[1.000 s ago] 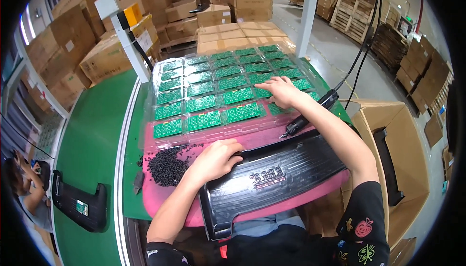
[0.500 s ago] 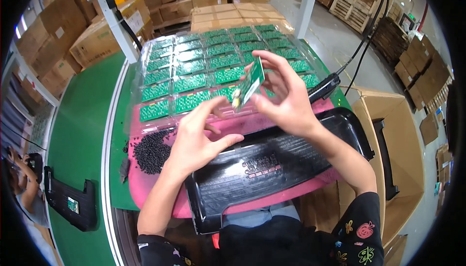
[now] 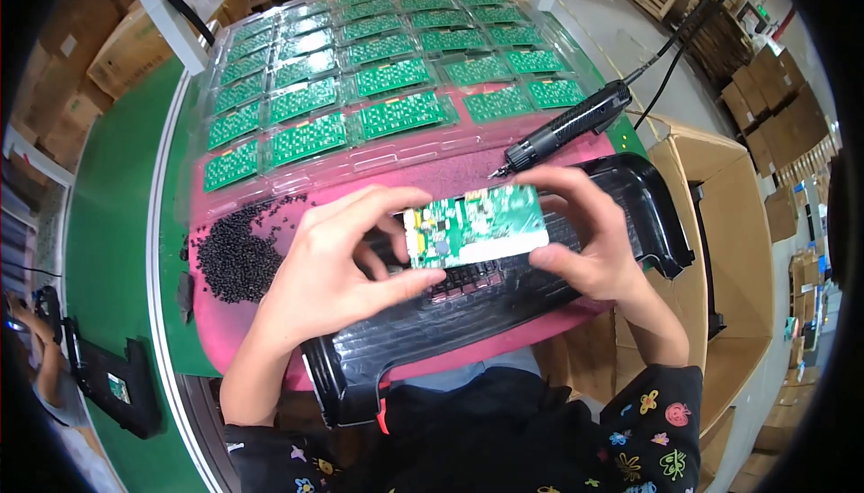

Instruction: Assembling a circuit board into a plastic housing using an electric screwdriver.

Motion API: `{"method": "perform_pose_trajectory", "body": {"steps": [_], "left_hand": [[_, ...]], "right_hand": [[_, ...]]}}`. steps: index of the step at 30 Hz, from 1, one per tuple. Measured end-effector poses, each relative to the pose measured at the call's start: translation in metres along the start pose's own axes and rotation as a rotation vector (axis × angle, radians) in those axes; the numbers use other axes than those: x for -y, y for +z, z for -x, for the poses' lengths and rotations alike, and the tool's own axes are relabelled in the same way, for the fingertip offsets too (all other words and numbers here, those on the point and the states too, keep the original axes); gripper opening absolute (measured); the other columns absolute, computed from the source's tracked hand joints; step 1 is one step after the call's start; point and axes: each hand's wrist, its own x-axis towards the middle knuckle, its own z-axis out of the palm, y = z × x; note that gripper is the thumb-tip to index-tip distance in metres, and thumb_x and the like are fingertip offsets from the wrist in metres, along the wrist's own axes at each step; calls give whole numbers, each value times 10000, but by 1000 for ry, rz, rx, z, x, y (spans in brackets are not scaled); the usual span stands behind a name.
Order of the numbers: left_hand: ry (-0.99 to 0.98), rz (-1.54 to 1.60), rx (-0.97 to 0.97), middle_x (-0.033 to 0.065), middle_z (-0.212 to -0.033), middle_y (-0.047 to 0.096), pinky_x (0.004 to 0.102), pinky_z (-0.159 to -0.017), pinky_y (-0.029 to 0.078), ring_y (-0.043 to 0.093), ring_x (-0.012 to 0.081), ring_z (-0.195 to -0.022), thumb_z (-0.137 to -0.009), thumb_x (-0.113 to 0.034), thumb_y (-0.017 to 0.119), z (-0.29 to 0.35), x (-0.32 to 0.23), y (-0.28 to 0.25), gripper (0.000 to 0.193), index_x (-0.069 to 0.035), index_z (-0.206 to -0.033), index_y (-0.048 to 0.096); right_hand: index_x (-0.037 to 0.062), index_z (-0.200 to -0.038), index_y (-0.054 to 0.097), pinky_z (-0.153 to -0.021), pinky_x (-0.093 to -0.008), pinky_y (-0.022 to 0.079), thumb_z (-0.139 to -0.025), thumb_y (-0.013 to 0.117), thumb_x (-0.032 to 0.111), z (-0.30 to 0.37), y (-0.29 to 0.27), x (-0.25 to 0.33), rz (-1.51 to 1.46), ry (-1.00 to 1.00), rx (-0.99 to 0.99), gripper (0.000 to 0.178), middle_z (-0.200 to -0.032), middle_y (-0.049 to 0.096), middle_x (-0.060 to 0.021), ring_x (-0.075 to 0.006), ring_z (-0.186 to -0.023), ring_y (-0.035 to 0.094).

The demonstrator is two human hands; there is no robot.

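A green circuit board [image 3: 490, 227] is held up between my two hands, its component side showing and a pale strip along its lower edge. My left hand [image 3: 328, 259] grips its left end near the yellow-and-white connectors, thumb below and fingers above. My right hand [image 3: 594, 232] pinches the right end. Under the board lies a long black plastic housing [image 3: 423, 335] with curved ends and a grid of slots, partly covered by my hands. Behind it, a clear plastic tray [image 3: 360, 153] carries rows of similar green boards.
A black electric screwdriver [image 3: 571, 124] with a cord lies right of the tray. Small black screws [image 3: 234, 263] are heaped on the pink mat [image 3: 216, 326]. An open cardboard box [image 3: 670, 214] stands at right. Another black housing [image 3: 108, 380] lies at left, near another person's hand [image 3: 34, 320].
The board has come down toward the housing and turned from nearly edge-on to face-up. My left hand has closed on its left end. The view has shifted, uncovering the screwdriver.
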Motion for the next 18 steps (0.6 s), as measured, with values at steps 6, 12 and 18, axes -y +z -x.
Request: {"method": "perform_pose_trajectory", "body": {"steps": [6, 12, 18], "left_hand": [[-173, -231, 277, 144, -940, 619, 379, -678, 541, 661, 270, -722, -721, -162, 782, 5, 6, 10, 467, 13, -1103, 580], [-78, -506, 343, 131, -963, 563, 441, -666, 536, 657, 355, -804, -721, -228, 798, 7, 7, 14, 468, -14, -1066, 564], [-99, -533, 357, 124, -972, 543, 429, -644, 535, 661, 344, -789, -736, -221, 797, 7, 4, 18, 456, -16, -1064, 556]], "right_hand": [[28, -1158, 580, -1013, -412, 421, -708, 824, 158, 9, 2, -20, 317, -65, 215, 528, -1220, 571, -123, -318, -1192, 506], [39, -1142, 611, -1015, -443, 407, -658, 844, 161, 12, 6, -24, 386, -28, 245, 551, -1225, 563, -125, -339, -1182, 491], [41, -1157, 611, -1011, -437, 416, -652, 841, 132, 15, 7, -26, 401, -24, 233, 562, -1233, 554, -122, -341, -1177, 492]]}}
